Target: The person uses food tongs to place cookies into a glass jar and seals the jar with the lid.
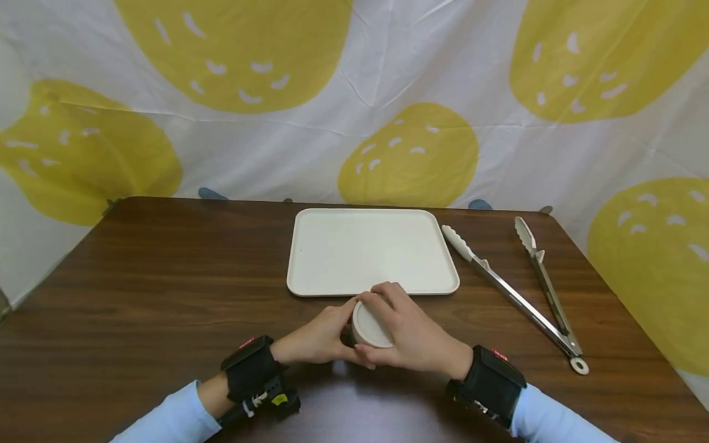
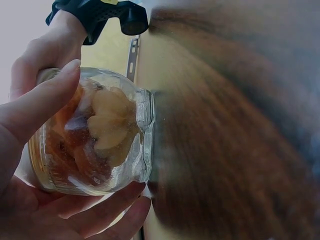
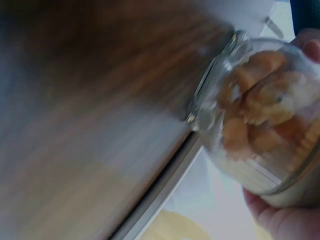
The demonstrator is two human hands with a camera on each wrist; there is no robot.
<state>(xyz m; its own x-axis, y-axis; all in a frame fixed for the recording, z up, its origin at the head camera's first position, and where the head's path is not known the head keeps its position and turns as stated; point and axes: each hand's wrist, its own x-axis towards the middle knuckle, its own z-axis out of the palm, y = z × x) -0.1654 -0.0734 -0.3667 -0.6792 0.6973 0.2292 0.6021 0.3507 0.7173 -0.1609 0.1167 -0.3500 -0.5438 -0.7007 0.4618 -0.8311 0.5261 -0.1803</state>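
A clear glass jar (image 2: 107,135) with orange-brown and pale shaped pieces inside is between my hands. My left hand (image 1: 318,337) wraps thumb and fingers around the jar's glass side. From the other side, my right hand (image 1: 415,335) grips the pale round lid (image 1: 370,326), its fingers bent over the rim. In the right wrist view the lid lies against the jar's top. The jar's base is at the tabletop; whether it fully rests there I cannot tell. My hands hide most of the glass in the head view.
A white rectangular tray (image 1: 365,252) lies just beyond the hands on the dark wooden table (image 1: 166,295). To its right, metal tongs (image 1: 526,307) lie spread, pale tips pointing away. Behind the table hangs a white cloth (image 1: 266,154) with yellow shapes.
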